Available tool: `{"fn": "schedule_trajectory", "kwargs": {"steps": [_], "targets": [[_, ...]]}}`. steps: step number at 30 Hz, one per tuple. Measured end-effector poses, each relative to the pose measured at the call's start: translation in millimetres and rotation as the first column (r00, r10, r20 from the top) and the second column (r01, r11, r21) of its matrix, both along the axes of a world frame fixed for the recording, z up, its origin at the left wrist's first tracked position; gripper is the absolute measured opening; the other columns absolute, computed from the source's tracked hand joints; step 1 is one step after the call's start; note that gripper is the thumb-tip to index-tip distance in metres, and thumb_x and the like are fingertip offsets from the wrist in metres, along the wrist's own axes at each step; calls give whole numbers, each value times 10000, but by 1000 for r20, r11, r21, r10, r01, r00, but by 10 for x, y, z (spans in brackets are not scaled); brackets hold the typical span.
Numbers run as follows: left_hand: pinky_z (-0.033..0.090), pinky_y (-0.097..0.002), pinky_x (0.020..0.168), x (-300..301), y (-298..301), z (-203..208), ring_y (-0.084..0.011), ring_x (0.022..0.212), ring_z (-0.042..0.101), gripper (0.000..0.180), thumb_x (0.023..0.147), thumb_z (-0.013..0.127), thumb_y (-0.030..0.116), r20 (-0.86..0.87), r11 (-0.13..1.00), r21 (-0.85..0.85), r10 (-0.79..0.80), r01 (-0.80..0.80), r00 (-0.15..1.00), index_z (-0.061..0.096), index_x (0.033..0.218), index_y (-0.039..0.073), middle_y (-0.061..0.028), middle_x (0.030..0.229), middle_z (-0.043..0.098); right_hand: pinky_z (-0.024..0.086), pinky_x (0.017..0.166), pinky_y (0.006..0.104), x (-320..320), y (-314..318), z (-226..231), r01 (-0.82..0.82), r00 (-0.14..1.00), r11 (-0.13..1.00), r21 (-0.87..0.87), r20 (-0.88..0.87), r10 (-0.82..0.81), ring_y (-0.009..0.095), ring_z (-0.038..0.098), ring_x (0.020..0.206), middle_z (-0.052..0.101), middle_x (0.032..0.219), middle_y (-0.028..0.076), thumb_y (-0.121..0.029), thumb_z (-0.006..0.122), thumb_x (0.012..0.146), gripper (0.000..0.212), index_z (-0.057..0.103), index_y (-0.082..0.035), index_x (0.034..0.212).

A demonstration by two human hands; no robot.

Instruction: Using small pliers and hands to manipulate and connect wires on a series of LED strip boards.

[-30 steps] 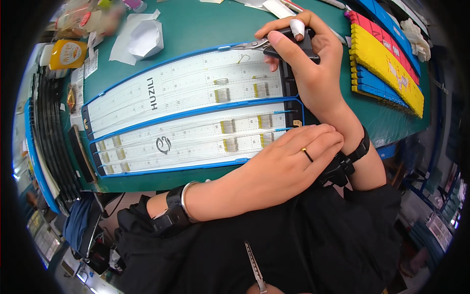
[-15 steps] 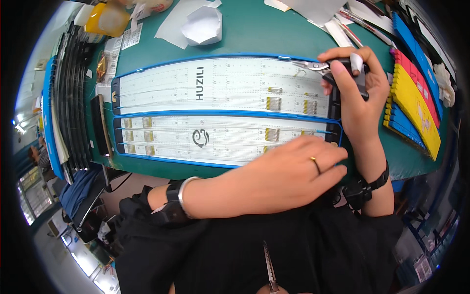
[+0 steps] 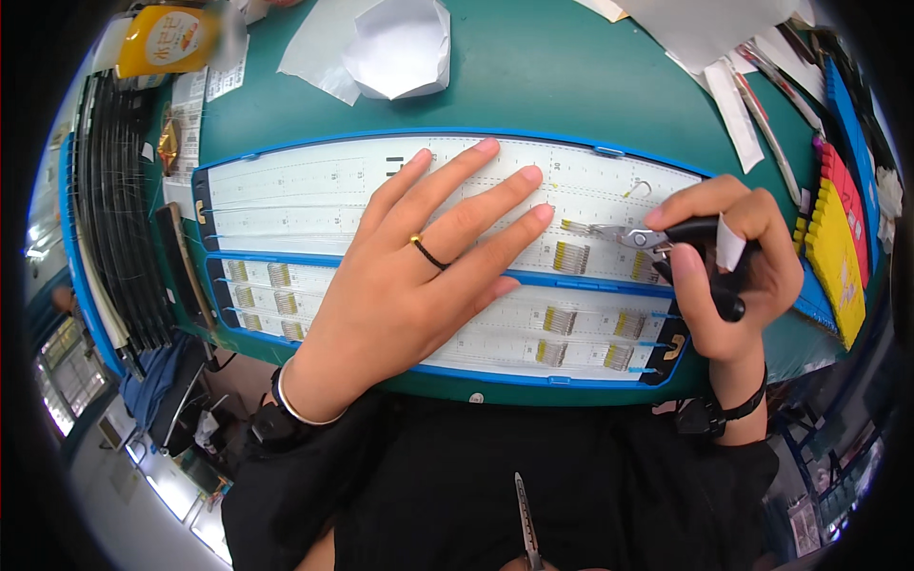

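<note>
A long blue-edged case lies unfolded, its white ruled upper half (image 3: 295,181) and lower half (image 3: 381,314) strung with fine lines. Bundles of small fishing hooks (image 3: 571,257) with yellowish ends sit in rows on both halves. My left hand (image 3: 409,252) rests spread over the upper half, palm down, holding nothing visible. In my right hand (image 3: 738,262) are small pliers (image 3: 636,236) with black handles and silver jaws, which point left at a row of hooks. A single loose hook (image 3: 640,188) lies above the jaws. Whether the jaws grip a hook is too small to tell.
A folded white paper tray (image 3: 400,57) stands at the back, with a yellow bottle (image 3: 167,40) at far left. Black cases (image 3: 105,209) are stacked left, near a phone (image 3: 184,266). Yellow, red and blue foam boards (image 3: 838,257) lie right, below pens and papers.
My left hand has gone from the lower right edge up and left onto the upper half, fingers spreading. The pliers have come down toward the hook row. The whole view has shifted slightly.
</note>
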State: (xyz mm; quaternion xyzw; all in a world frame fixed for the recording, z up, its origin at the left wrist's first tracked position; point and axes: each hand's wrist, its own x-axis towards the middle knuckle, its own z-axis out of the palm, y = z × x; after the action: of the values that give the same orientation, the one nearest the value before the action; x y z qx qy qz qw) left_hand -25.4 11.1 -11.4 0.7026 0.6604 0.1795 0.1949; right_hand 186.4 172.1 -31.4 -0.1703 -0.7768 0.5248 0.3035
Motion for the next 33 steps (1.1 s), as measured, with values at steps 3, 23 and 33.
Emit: {"fn": "schedule_trajectory", "kwargs": {"steps": [3,23,33], "targets": [[358,-539,1111,-19,0,-33,-322,1379,440,599,696,772,131,33,1000,-23,5,-4,999,662,1284,165,-33,1431,545,488,644,261,-11,-1,15,10,999,1000,28,33,-11,183,646,738,697,859,250,100,645,740,268,423,-40,794],[350,-534,1126,-14,17,-40,-325,1377,447,548,701,776,147,15,1000,6,2,-2,1000,693,1242,174,-54,1417,557,462,752,259,32,12,69,-63,993,997,39,103,58,138,559,769,658,955,254,32,574,844,220,374,-61,834],[356,-535,1122,-15,14,-42,-328,1370,455,542,701,775,158,18,1000,4,0,0,1000,698,1237,171,-57,1405,566,503,659,264,4,7,6,0,999,998,63,32,-2,181,662,734,701,842,250,93,651,739,263,433,-45,792]]}}
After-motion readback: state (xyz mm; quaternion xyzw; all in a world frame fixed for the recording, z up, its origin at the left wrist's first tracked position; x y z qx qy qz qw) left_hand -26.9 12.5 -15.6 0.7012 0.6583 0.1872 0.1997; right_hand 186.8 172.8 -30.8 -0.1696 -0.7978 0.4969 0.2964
